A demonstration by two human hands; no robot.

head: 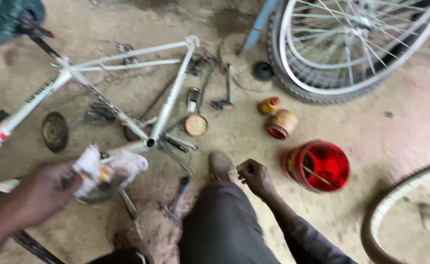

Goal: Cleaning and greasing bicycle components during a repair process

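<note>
Gripping a crumpled white rag (108,172) in closed fingers, the left hand (46,191) holds it just below the open shell of the pale bicycle frame (168,105) lying on the floor. The right hand (255,177), right of the frame by the person's shoe (221,166), is loosely curled and looks empty. Wiping well, I judge, means steadying the frame and pressing the rag squarely against it

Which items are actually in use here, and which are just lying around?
In hand:
- crumpled white rag, held by the left hand
- pale silver bicycle frame, just beyond the rag
- right hand, loosely closed, holding nothing visible

Lying about:
- red plastic tub
- spoked bicycle wheel
- small yellow bottle
- hammer
</note>
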